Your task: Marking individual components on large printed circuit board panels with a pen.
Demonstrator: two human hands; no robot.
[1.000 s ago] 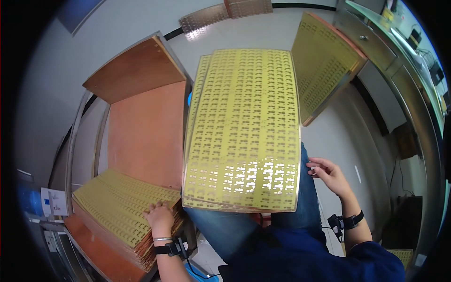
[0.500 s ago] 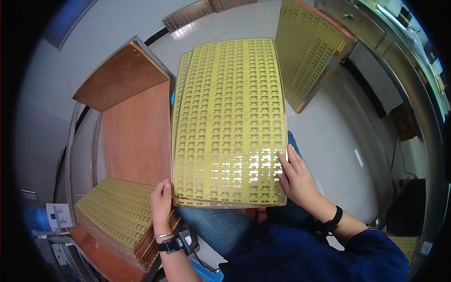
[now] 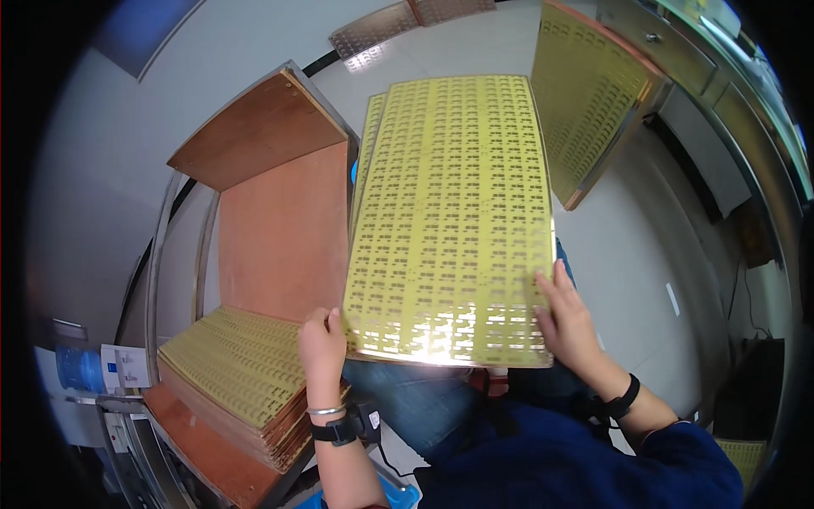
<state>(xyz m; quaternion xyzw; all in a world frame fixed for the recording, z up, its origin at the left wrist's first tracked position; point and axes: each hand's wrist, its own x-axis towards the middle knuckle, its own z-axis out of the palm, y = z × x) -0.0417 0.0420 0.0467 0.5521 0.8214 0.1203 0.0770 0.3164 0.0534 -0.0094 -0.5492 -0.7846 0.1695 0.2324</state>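
Centrally in frame lies a yellow patterned circuit-board panel; left hand, curled, sits at its lower-left edge, grip undeterminable; right hand, loosely spread, touches its lower-right edge.

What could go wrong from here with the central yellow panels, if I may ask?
The central yellow panels overlap unevenly, so the top one might slide out of line. The left hand and right hand are at the panels' edges, which could scrape bare fingers.
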